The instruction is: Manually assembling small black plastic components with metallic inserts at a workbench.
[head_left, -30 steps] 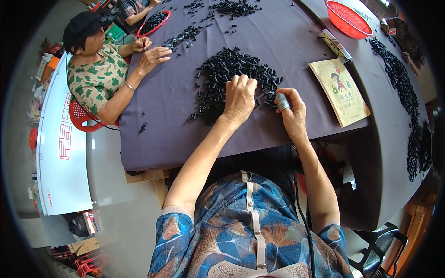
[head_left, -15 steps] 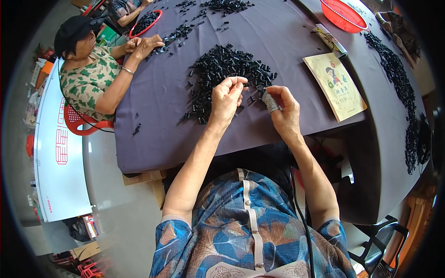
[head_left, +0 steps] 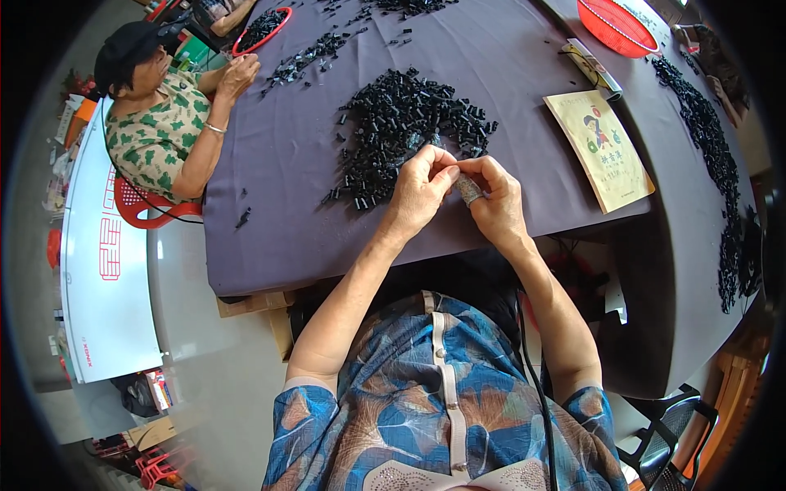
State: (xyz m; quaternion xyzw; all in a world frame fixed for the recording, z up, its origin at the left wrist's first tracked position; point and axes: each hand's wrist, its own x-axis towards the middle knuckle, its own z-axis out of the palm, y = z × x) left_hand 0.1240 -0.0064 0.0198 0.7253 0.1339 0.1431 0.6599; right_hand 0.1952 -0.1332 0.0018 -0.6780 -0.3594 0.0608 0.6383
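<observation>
Near the front edge of the grey-clothed table (head_left: 278, 237), at centre: left hand (head_left: 416, 196), thumb and forefinger pinched; right hand (head_left: 501, 200), fingertips drawn together against the left's, one digit in a grey wrap (head_left: 469, 190). Item between tips: hidden, cannot tell. Just beyond: one loose heap of short black tubular pieces (head_left: 393, 114). Progress, judged by heap: plenty left to go through; no finished lot distinguishable. Toward left edge: smaller scatter of black pieces (head_left: 307, 59), near a co-worker's hands (head_left: 239, 75). By right front corner: yellow booklet (head_left: 602, 151).
</observation>
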